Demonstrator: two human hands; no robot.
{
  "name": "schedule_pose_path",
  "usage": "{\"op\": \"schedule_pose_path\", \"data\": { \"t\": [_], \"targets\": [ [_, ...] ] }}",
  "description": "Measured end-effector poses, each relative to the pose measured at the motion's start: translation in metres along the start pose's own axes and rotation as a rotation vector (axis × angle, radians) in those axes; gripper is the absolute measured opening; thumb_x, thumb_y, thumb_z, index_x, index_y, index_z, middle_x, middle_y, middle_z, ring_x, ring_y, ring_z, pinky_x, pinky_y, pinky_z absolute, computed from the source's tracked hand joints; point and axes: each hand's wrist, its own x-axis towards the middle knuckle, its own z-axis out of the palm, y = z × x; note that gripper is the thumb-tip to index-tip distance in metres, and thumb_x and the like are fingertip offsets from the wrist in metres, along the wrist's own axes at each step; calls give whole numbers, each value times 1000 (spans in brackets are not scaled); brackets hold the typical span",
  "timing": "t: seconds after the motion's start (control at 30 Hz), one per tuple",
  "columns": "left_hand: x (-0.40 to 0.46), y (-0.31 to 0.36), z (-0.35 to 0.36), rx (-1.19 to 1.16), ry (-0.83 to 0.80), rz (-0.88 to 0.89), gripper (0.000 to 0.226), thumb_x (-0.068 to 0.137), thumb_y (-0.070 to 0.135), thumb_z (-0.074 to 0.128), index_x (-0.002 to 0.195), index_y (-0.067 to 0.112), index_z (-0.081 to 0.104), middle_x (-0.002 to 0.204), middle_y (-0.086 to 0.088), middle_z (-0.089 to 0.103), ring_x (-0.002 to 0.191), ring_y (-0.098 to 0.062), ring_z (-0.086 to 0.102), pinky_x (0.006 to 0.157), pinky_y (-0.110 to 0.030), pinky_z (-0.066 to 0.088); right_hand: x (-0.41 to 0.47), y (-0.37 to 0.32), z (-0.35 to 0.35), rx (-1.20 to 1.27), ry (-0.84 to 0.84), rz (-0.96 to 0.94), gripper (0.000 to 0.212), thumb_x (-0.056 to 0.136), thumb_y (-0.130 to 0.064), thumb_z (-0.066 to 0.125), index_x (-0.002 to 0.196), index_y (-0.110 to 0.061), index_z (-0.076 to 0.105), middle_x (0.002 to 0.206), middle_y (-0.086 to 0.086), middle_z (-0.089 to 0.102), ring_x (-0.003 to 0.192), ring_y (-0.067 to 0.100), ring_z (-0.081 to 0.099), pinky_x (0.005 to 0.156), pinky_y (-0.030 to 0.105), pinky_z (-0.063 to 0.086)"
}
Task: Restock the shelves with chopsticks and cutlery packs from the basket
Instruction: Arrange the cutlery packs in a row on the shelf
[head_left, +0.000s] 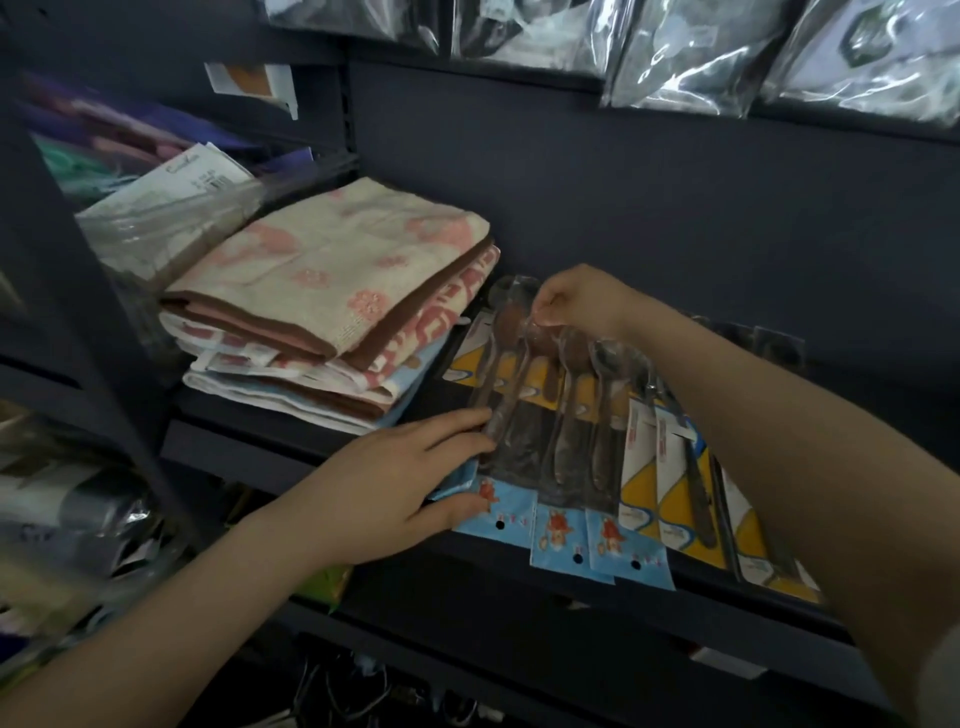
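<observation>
Several clear spoon packs with blue cartoon header cards lie side by side on the dark shelf, overlapping packs with yellow and white cards. My left hand lies flat on the near end of the leftmost spoon pack, thumb under its blue card. My right hand pinches the far top edge of that same pack's plastic, above the spoon bowls. No basket and no chopsticks are in view.
A stack of folded pink, cream and brown towels fills the shelf's left part, right beside the packs. Plastic-wrapped goods hang above. Bagged items crowd the lower left shelf. The shelf's back wall is dark and bare.
</observation>
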Motion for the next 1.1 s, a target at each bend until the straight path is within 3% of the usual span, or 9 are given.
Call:
{"op": "schedule_pose_path", "data": {
  "t": [0.13, 0.23, 0.3, 0.47, 0.6, 0.7, 0.77, 0.9, 1.1],
  "targets": [
    [2, 2, -6, -67, -109, -24, 63, 82, 62, 26, 139, 34, 32, 148, 25, -6, 95, 20, 20, 68, 3, 19, 6, 0, 12, -57, 56, 15, 28, 86, -14, 63, 113, -6, 60, 107, 8, 62, 101, 20, 58, 82, 24, 42],
    [2, -1, -5, -85, -153, -31, 65, 82, 62, 23, 141, 36, 25, 151, 23, 0, 117, 19, 13, 94, -3, 14, 5, -2, 17, 128, 30, -42, 41, 91, -9, 55, 131, -7, 47, 124, 15, 59, 115, 26, 56, 98, 33, 43],
    [3, -2, -3, -92, -145, -28, 67, 82, 63, 22, 142, 35, 24, 154, 17, 8, 130, 11, 2, 102, -9, 7, 7, -4, 18, 148, -4, -74, 38, 93, -10, 51, 131, -7, 49, 124, 16, 60, 114, 26, 56, 98, 35, 43],
    [2, -2, 0, -58, -119, -14, 65, 83, 64, 24, 143, 42, 11, 155, 12, 10, 135, 2, -5, 107, -18, 4, 15, -6, 23, 18, 71, -49, 21, 89, -13, 59, 108, -8, 66, 113, 13, 67, 96, 18, 59, 83, 24, 41],
    [4, 2, 1, -30, -110, -10, 74, 78, 71, 18, 144, 36, 18, 155, 8, 13, 135, 0, -6, 108, -23, 4, 12, -7, 20, -93, 70, -77, 25, 92, -18, 55, 114, -10, 64, 119, 9, 64, 107, 22, 58, 82, 20, 36],
    [3, 3, -3, -26, -144, -49, 76, 78, 70, 22, 145, 39, 6, 155, 13, 7, 132, 5, -7, 107, -18, 2, -2, -3, 2, -17, 136, -75, 28, 91, -16, 56, 117, -9, 62, 116, 10, 65, 97, 15, 57, 76, 16, 36],
    [3, 2, -7, -31, -93, -39, 81, 74, 77, 17, 145, 40, 4, 155, 13, 7, 134, 4, -2, 108, -19, 6, -15, 5, -12, -6, 127, -31, 24, 89, -18, 59, 111, -10, 65, 110, 10, 67, 92, 16, 57, 75, 19, 42],
    [9, 6, -14, -12, -7, 11, 89, 71, 83, 14, 144, 34, 23, 154, 9, 19, 138, -4, 12, 110, -25, 14, -35, 19, -19, -106, 17, 62, 19, 85, -20, 63, 101, -11, 70, 106, 7, 68, 94, 16, 59, 89, 27, 44],
    [19, 24, -26, 157, -43, 73, 93, 65, 86, 22, 139, 33, 36, 148, 8, 36, 134, -10, 36, 104, -26, 25, -25, 23, -5, -122, 28, 84, 24, 86, -19, 63, 104, -5, 69, 114, 11, 66, 105, 25, 59, 80, 24, 39]
  ]
}}
